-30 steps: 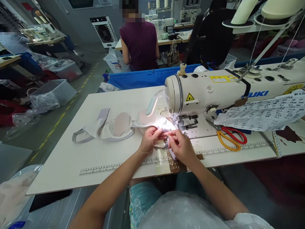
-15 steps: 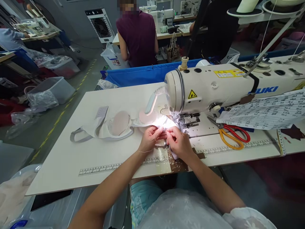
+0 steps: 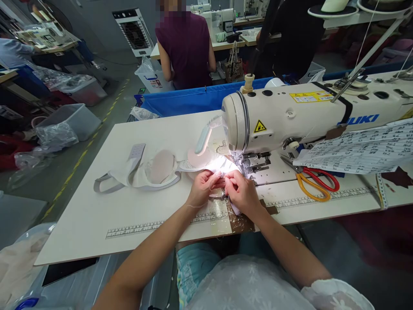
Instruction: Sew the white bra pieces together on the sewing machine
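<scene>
while my left hand (image 3: 204, 187) and right hand (image 3: 240, 190) pinch the white fabric bra (image 3: 184, 165), its round pale-pink cups (image 3: 162, 166) seem in place; edge stitching i can't judge.

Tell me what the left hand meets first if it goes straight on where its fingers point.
Ahead of the left hand, most likely the right hand; depth between them is unclear.

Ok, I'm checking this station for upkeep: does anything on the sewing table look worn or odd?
Yes: the brown patch at the front edge of the sewing table, near the right hand, looks worn. It is mottled with pale flecks, unlike the plain white surface farther left. I can't tell whether that's damage or old tape.
</scene>
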Motion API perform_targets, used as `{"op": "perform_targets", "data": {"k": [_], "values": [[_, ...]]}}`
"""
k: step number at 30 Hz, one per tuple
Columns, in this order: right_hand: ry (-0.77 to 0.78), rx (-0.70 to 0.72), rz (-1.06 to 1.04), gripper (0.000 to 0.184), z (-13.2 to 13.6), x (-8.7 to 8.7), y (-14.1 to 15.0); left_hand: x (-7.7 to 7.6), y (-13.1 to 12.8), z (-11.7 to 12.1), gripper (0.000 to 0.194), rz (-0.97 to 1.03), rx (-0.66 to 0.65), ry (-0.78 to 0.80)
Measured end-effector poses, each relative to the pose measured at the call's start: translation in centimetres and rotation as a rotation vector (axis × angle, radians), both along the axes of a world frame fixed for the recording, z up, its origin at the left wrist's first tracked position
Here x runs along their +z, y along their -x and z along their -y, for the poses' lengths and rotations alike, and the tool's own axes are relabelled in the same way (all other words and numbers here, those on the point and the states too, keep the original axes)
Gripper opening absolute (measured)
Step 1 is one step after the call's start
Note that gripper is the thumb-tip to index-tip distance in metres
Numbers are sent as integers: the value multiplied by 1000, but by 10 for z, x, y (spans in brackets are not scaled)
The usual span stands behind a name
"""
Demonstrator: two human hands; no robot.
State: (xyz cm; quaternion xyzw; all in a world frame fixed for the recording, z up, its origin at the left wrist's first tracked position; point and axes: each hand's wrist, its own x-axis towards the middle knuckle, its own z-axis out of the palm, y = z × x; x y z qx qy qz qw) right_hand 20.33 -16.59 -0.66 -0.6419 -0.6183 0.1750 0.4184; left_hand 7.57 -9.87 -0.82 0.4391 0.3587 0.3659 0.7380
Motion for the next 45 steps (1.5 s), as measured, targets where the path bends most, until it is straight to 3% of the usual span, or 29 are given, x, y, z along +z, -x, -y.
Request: {"op": "perform_targets", "data": {"k": [29, 45], "values": [[49, -11, -7, 12, -1, 5, 2, 3, 1, 2, 29, 35, -32, 31], [101, 23, -120, 13, -2, 9, 1, 6, -1, 2, 32, 12, -28, 90]]}}
